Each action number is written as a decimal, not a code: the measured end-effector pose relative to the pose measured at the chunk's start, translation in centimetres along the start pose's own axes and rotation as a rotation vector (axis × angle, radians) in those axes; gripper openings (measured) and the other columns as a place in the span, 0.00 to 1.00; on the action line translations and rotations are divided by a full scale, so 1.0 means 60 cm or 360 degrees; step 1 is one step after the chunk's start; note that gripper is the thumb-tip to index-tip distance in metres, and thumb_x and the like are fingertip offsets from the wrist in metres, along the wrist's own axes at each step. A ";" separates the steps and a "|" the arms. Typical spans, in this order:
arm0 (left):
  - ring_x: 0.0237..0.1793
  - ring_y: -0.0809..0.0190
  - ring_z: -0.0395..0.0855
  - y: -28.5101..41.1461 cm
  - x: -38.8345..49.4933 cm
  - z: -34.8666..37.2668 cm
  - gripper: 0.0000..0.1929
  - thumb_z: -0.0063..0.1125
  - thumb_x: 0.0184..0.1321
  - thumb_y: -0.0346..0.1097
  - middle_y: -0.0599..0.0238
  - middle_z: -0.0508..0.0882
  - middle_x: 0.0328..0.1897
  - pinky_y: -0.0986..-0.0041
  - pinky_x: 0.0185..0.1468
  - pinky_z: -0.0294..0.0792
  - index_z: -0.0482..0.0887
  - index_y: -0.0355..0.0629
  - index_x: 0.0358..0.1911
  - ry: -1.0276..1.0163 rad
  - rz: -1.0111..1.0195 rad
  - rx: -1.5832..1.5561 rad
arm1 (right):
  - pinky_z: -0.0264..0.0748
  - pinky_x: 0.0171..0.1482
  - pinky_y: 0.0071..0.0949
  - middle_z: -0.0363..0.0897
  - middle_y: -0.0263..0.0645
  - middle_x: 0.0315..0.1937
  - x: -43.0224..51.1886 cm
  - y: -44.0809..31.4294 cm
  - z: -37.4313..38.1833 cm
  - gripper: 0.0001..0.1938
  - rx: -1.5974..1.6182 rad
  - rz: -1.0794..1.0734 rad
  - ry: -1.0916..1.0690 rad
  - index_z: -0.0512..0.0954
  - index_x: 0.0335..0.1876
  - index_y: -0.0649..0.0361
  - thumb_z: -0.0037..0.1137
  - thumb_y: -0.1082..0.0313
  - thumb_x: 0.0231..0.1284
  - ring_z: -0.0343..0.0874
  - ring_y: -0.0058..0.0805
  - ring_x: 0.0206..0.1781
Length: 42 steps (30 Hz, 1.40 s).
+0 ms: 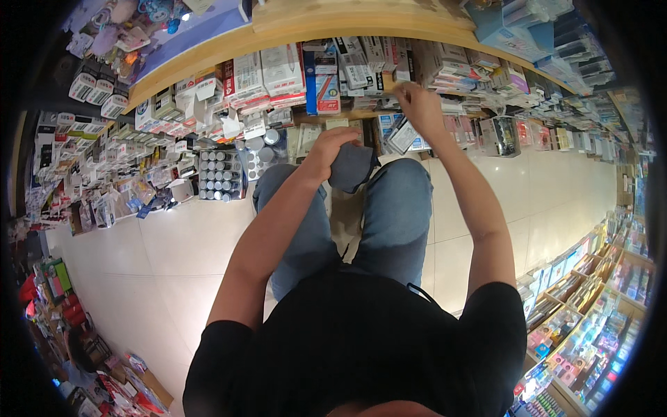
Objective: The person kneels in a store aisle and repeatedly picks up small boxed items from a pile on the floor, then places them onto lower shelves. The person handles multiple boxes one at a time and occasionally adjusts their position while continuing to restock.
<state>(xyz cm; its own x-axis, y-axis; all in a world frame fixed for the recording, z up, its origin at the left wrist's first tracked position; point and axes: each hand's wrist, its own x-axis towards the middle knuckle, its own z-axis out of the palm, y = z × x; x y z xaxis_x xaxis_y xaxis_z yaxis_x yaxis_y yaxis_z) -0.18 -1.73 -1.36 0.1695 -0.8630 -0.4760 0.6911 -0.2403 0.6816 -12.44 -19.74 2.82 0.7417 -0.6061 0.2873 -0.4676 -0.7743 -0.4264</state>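
My left hand [329, 148] is closed around a folded dark grey cloth [351, 168], held above my knees. Further right, my right hand [420, 108] reaches to the shelf with its fingers bent. Its fingertips are by a bare patch of wooden shelf [387, 83] between stacked boxes; whether they hold anything is too blurred to tell. White pen boxes [355, 62] lie just left of that patch. Below my right wrist, a clear-topped pack [402, 136] rests at a slant over blue and white boxes. A blue and red box [328, 94] stands at the shelf's front.
A wooden ledge [359, 25] runs above the boxes. At the lower left stands a tray of silver-capped bottles [219, 177], beside my knee. Pale floor tiles [156, 260] surround me. Divided display bins [568, 313] stand behind me to the right. A person [78, 359] is at the far lower left.
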 end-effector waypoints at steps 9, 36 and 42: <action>0.29 0.63 0.78 -0.014 0.029 -0.019 0.09 0.51 0.54 0.37 0.62 0.79 0.30 0.72 0.32 0.71 0.77 0.40 0.35 0.0334 -0.0003 0.0045 | 0.70 0.36 0.28 0.76 0.44 0.30 -0.050 -0.039 0.071 0.12 0.0709 0.0180 -0.0201 0.72 0.40 0.62 0.49 0.68 0.49 0.76 0.36 0.31; 0.30 0.57 0.76 -0.003 0.129 -0.099 0.18 0.57 0.51 0.39 0.55 0.78 0.35 0.65 0.33 0.69 0.75 0.32 0.41 0.0855 -0.0004 -0.0648 | 0.67 0.45 0.30 0.72 0.35 0.33 0.136 -0.115 0.168 0.12 -0.0948 -0.0841 0.0155 0.73 0.36 0.58 0.49 0.68 0.41 0.68 0.32 0.44; 0.31 0.58 0.75 -0.007 0.152 -0.112 0.19 0.60 0.49 0.41 0.55 0.78 0.36 0.66 0.34 0.69 0.75 0.33 0.40 0.0845 0.0036 -0.0689 | 0.66 0.41 0.27 0.72 0.35 0.31 0.111 -0.103 0.158 0.13 -0.0837 -0.1053 0.0187 0.74 0.36 0.61 0.47 0.68 0.42 0.69 0.31 0.40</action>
<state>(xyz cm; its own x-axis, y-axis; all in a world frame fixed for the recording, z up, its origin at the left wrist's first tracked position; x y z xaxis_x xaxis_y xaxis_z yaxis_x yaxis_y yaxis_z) 5.78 -6.51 -9.73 0.4325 -0.5041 -0.7475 0.8832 0.0700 0.4638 -0.05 -17.25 -0.77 0.8998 0.0086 0.4361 -0.1394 -0.9417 0.3063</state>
